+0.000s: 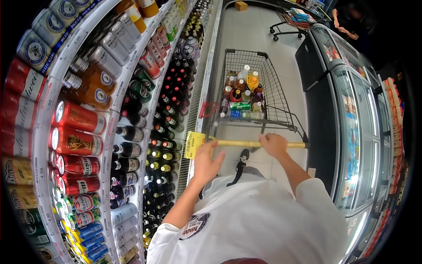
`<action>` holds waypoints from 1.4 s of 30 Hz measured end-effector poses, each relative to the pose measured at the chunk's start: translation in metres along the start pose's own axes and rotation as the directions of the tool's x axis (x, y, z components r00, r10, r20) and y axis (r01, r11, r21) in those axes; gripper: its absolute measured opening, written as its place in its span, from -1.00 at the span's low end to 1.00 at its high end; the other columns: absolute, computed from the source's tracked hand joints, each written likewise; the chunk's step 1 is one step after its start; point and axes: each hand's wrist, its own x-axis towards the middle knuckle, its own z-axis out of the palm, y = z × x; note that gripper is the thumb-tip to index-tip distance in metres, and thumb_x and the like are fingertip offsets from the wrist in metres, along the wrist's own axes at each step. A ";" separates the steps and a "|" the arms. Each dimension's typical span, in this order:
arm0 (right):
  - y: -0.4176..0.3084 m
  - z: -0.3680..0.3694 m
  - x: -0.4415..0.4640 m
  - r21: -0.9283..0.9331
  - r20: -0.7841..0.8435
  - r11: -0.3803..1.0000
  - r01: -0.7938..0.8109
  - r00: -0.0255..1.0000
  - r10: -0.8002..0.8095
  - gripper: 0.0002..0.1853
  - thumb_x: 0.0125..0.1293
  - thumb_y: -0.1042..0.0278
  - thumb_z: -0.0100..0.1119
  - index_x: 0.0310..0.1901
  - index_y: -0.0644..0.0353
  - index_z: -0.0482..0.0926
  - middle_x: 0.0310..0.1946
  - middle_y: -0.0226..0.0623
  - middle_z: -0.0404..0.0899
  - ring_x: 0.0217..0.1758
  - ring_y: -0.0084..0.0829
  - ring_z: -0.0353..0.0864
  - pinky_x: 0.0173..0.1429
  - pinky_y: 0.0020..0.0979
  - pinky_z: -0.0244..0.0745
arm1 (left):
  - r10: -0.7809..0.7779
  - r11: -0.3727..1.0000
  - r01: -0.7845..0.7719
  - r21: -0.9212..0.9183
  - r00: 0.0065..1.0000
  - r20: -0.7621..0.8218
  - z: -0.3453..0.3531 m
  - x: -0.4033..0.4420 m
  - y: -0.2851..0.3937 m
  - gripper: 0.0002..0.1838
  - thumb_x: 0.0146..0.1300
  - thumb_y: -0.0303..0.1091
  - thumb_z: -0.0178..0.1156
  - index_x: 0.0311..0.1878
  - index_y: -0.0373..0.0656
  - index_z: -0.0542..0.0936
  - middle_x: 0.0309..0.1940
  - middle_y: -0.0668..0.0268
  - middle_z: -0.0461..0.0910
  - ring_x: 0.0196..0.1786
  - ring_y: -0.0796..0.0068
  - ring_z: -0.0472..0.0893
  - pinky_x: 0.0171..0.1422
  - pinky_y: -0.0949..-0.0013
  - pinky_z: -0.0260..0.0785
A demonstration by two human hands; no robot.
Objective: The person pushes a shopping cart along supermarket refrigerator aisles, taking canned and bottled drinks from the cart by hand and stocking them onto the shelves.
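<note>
A wire shopping cart (281,99) stands in front of me, with a yellow push handle (244,143) across its near end. My right hand (274,144) is wrapped around the handle, right of its middle. At the handle's left end is my left hand (208,159), its thumb held apart and its fingertips by the bar; whether they press on it is unclear. Beside those fingers hangs a yellow printed card (193,145). Inside the basket are several bottles, among them a white-capped one (244,71), plus a green can (239,106) and a yellow item (252,81).
Drink shelves line my left, with red cans (79,116) and dark bottles (173,103). Glass-topped freezers (351,132) run along the right. Farther ahead are another cart (296,18), a cardboard box (240,5) and a person (351,24). Tiled floor (246,31) lies between.
</note>
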 end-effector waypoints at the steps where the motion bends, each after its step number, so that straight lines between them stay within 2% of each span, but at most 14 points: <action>1: 0.001 0.001 -0.001 0.010 -0.046 1.000 0.025 0.999 -0.024 -0.44 0.36 -0.26 0.05 -0.36 0.11 0.75 -0.40 -0.15 0.72 -0.27 -0.09 0.70 -0.18 -0.09 0.55 | 0.060 0.997 -0.059 0.059 0.998 -0.016 0.013 0.014 0.001 -0.55 0.21 -0.32 0.40 0.12 -0.30 0.58 -0.01 0.01 0.63 0.10 -0.01 0.58 0.24 0.08 0.43; 4: 0.009 0.004 -0.004 0.020 -0.160 0.992 0.122 0.980 -0.117 -0.53 0.30 -0.16 0.17 -0.43 0.14 0.72 -0.45 -0.16 0.69 -0.33 -0.08 0.66 -0.25 -0.07 0.52 | 0.195 0.959 -0.184 0.216 0.980 -0.034 0.054 0.052 -0.008 -0.49 0.22 -0.23 0.38 0.18 -0.25 0.53 0.18 -0.04 0.50 0.21 -0.09 0.48 0.29 0.04 0.37; 7: 0.021 0.012 0.000 0.049 -0.270 0.969 0.243 0.937 -0.222 -0.53 0.26 -0.14 0.22 -0.48 0.16 0.65 -0.47 -0.15 0.66 -0.36 -0.06 0.63 -0.30 -0.03 0.46 | 0.296 0.805 -0.250 0.538 0.955 -0.001 0.086 0.071 -0.039 -0.56 0.27 -0.11 0.30 0.08 -0.22 0.60 0.08 0.03 0.58 0.14 -0.01 0.54 0.21 0.04 0.42; 11: 0.024 0.005 0.011 0.012 -0.227 0.978 0.210 0.953 -0.202 -0.58 0.27 -0.08 0.21 -0.48 0.13 0.65 -0.49 -0.19 0.65 -0.34 -0.06 0.62 -0.26 0.00 0.46 | 0.089 0.739 -0.188 0.647 0.979 0.182 0.102 0.077 -0.039 -0.60 0.35 0.04 0.13 -0.16 -0.11 0.72 -0.25 0.23 0.71 -0.14 0.13 0.68 -0.05 0.10 0.52; 14: 0.027 -0.007 0.024 0.006 -0.157 0.976 0.217 0.964 -0.213 -0.51 0.31 -0.12 0.14 -0.47 0.20 0.65 -0.44 -0.07 0.66 -0.30 0.01 0.63 -0.22 0.03 0.47 | -0.114 0.736 -0.109 0.668 0.953 0.282 0.102 0.095 -0.016 -0.54 0.41 0.06 0.03 -0.21 -0.12 0.72 -0.23 0.16 0.72 -0.11 0.09 0.69 0.04 0.09 0.51; 18: 0.037 -0.019 0.051 0.058 -0.067 0.973 0.225 0.973 -0.221 -0.48 0.32 -0.15 0.12 -0.45 0.21 0.66 -0.40 -0.04 0.67 -0.30 0.02 0.65 -0.22 0.03 0.48 | -0.232 0.725 -0.042 0.688 0.925 0.301 0.114 0.119 -0.012 -0.47 0.46 0.11 -0.07 -0.17 -0.10 0.74 -0.17 0.14 0.72 -0.03 0.12 0.68 0.09 0.09 0.51; 22: 0.051 -0.028 0.077 0.063 -0.080 0.967 0.248 0.967 -0.243 -0.48 0.31 -0.18 0.14 -0.39 0.20 0.70 -0.41 -0.05 0.68 -0.28 0.02 0.66 -0.22 0.03 0.49 | -0.337 0.725 0.008 0.689 0.876 0.346 0.121 0.148 0.005 -0.39 0.48 0.18 -0.18 -0.08 -0.10 0.73 -0.07 0.09 0.70 0.07 0.07 0.65 0.16 0.06 0.48; 25: 0.076 -0.027 0.097 0.134 -0.232 0.890 0.435 0.887 -0.399 -0.47 0.29 -0.21 0.18 -0.43 0.19 0.70 -0.51 -0.11 0.65 -0.42 -0.03 0.64 -0.25 -0.01 0.52 | -0.393 0.723 0.008 0.691 0.827 0.402 0.125 0.173 0.020 -0.37 0.49 0.21 -0.20 -0.02 -0.09 0.71 -0.04 0.09 0.69 0.08 0.03 0.65 0.15 0.04 0.47; 28: 0.115 -0.041 0.122 0.145 -0.217 0.898 0.414 0.899 -0.380 -0.51 0.26 -0.17 0.24 -0.43 0.18 0.69 -0.53 -0.14 0.65 -0.45 -0.03 0.63 -0.23 -0.03 0.51 | -0.410 0.709 -0.017 0.705 0.803 0.432 0.134 0.196 0.010 -0.33 0.46 0.28 -0.26 0.04 0.02 0.71 -0.08 0.20 0.74 0.00 0.10 0.69 0.07 0.06 0.50; 30: 0.151 -0.061 0.135 0.143 -0.249 0.949 0.282 0.938 -0.241 -0.55 0.25 -0.12 0.28 -0.44 0.18 0.69 -0.54 -0.13 0.64 -0.45 -0.02 0.62 -0.22 -0.05 0.47 | -0.417 0.702 -0.033 0.711 0.790 0.449 0.140 0.211 0.004 -0.32 0.44 0.31 -0.29 0.08 0.08 0.71 -0.10 0.26 0.76 -0.06 0.14 0.72 0.00 0.09 0.52; 32: 0.191 -0.063 0.146 0.058 -0.409 0.984 0.169 0.903 -0.131 -0.62 0.26 0.04 0.28 -0.49 0.23 0.65 -0.57 -0.12 0.61 -0.44 -0.04 0.59 -0.19 -0.05 0.39 | -0.447 0.683 -0.031 0.729 0.772 0.452 0.144 0.225 0.009 -0.32 0.44 0.32 -0.30 0.10 0.11 0.70 -0.09 0.29 0.76 -0.02 0.17 0.72 0.03 0.11 0.51; 36: 0.194 -0.069 0.158 -0.016 -0.430 0.982 0.190 0.885 -0.178 -0.60 0.34 0.11 0.15 -0.56 0.22 0.62 -0.52 -0.11 0.64 -0.34 -0.05 0.59 -0.02 -0.07 0.34 | -0.438 0.668 -0.030 0.743 0.791 0.426 0.150 0.250 0.011 -0.33 0.44 0.32 -0.30 0.12 0.15 0.70 -0.08 0.29 0.76 0.02 0.19 0.71 0.09 0.13 0.50; 40: 0.179 -0.079 0.184 -0.115 -0.332 0.992 0.053 0.939 -0.089 -0.53 0.39 0.03 0.01 -0.49 0.20 0.71 -0.48 -0.17 0.67 -0.32 -0.10 0.60 0.05 -0.09 0.32 | -0.480 0.650 -0.024 0.760 0.762 0.434 0.153 0.273 0.020 -0.35 0.43 0.31 -0.28 0.09 0.15 0.72 -0.10 0.30 0.76 0.01 0.18 0.71 0.07 0.11 0.51; 42: 0.181 -0.078 0.195 -0.121 -0.373 0.989 0.082 0.920 -0.122 -0.57 0.35 0.06 0.08 -0.53 0.18 0.69 -0.53 -0.19 0.65 -0.38 -0.14 0.57 -0.01 -0.13 0.31 | -0.478 0.646 -0.053 0.762 0.750 0.457 0.152 0.284 0.027 -0.35 0.43 0.29 -0.28 0.06 0.13 0.73 -0.15 0.30 0.77 -0.01 0.18 0.71 0.02 0.11 0.51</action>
